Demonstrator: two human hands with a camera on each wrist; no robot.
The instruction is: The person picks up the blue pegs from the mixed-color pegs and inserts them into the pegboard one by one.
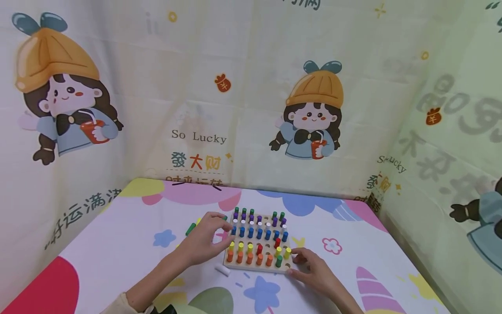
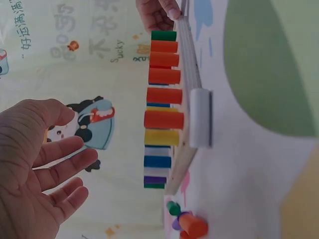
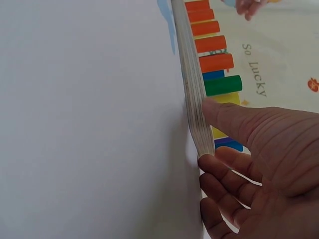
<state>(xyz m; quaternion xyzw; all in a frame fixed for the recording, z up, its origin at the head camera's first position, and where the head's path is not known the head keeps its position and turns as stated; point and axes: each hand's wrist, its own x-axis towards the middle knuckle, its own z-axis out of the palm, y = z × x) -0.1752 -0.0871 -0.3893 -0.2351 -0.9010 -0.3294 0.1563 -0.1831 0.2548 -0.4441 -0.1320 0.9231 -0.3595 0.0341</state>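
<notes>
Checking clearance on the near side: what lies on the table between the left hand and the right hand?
In the head view, the pegboard's near edge, plus a loose white peg lying just off its near-left corner, between left hand and right hand.

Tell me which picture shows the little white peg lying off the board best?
The left wrist view: the white peg fills it large, lying on the cloth against the wooden board. The head view shows it only as a tiny white bit near the board's front corner. The right wrist view does not show it.
</notes>
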